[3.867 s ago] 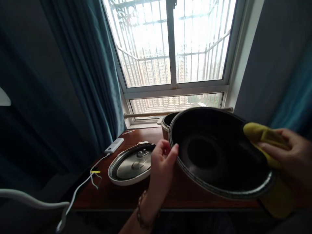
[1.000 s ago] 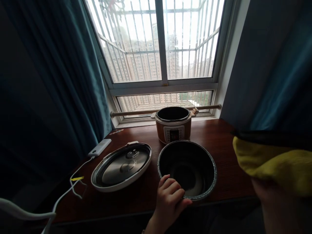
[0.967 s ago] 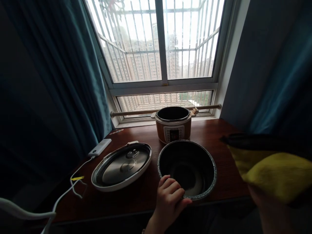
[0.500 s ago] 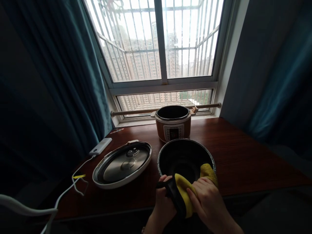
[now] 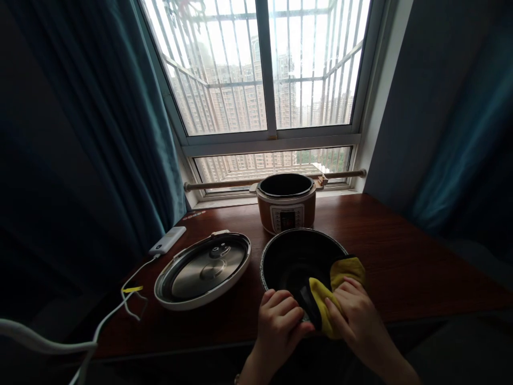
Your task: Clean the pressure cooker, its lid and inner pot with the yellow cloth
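A black inner pot point(image 5: 296, 248) with a speckled rim stands tilted at the table's front edge. My left hand point(image 5: 280, 323) grips its near rim, fingers curled over the edge. In my right hand point(image 5: 356, 313) is a yellow cloth point(image 5: 326, 310) with a black border, bunched over the pot's near right rim. Part of the cloth spreads beyond the fingers along the right side of the rim. Right behind the pot sits the brown and white cooker body point(image 5: 288, 211), uncovered, with a control panel facing me. The cooker lid point(image 5: 204, 272) lies upside down on the left.
The dark red table point(image 5: 385, 251) reaches to the window. A white power bank point(image 5: 167, 240) with a white cable point(image 5: 108, 315) lies at the left edge. Blue curtains point(image 5: 132, 133) hang on both sides, and a rod point(image 5: 224, 185) crosses the window's lower part.
My left hand has let go of the cloth and now holds the pot's near rim. My right hand has shifted the cloth right along the rim.
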The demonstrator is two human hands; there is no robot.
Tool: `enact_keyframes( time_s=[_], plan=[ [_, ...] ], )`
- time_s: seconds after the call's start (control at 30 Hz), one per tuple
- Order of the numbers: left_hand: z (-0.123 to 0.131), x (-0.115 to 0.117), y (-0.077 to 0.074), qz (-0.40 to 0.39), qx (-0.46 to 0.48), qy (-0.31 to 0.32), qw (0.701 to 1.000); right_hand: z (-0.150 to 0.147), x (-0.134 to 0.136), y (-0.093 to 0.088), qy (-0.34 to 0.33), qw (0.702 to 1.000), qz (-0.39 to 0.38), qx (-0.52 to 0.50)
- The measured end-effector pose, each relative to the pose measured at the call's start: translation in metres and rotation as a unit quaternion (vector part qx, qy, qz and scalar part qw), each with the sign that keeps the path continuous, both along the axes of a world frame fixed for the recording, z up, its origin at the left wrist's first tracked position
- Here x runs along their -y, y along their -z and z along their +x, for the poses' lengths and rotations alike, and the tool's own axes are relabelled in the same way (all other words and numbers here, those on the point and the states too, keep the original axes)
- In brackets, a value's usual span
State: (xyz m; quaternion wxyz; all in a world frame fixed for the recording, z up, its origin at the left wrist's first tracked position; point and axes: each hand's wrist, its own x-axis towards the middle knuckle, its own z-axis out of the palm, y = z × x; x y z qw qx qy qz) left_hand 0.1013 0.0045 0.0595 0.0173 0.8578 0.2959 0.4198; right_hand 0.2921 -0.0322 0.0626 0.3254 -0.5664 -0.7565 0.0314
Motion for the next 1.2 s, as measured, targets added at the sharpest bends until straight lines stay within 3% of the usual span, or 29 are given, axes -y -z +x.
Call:
enact_keyframes(
  time_s=[0.2, 1.07, 1.2],
  plan=[
    [0.001, 0.0, -0.002, 0.008, -0.006, -0.01, 1.0, -0.023, 0.009, 0.002, 0.016, 1.0, 0.024, -0.013],
    [0.0, -0.001, 0.0, 0.003, -0.002, -0.007, 1.0, -0.022, 0.007, 0.005, 0.014, 0.999, 0.051, -0.01],
    [0.0, -0.001, -0.002, 0.002, -0.002, -0.001, 1.0, -0.006, 0.004, 0.003, -0.015, 1.0, 0.018, -0.008]
  ],
)
